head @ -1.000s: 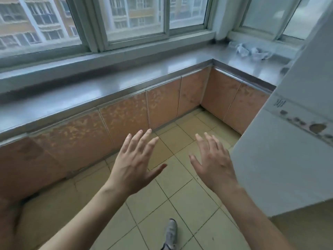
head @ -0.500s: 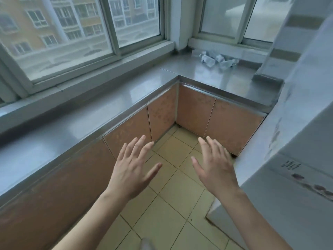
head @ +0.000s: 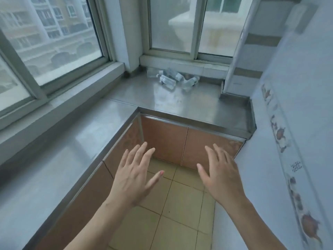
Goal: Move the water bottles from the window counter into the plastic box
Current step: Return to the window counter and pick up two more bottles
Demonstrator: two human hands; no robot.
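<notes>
Several clear water bottles (head: 173, 79) lie in a loose heap on the steel window counter (head: 189, 103), far back under the rear window. My left hand (head: 134, 175) hovers over the floor beside the counter's inner corner, fingers spread, holding nothing. My right hand (head: 220, 175) is level with it on the right, also spread and empty. Both hands are well short of the bottles. No plastic box is in view.
The L-shaped counter runs along the left window (head: 54, 40) and across the back, with brown cabinet doors (head: 182, 142) below. A white tiled wall (head: 288, 141) with a patterned strip closes the right side. Yellow floor tiles (head: 176, 204) fill the narrow gap between them.
The view has swung right and moved closer to the corner, so the bottles now sit ahead at centre. Both hands stay spread and empty in front of me.
</notes>
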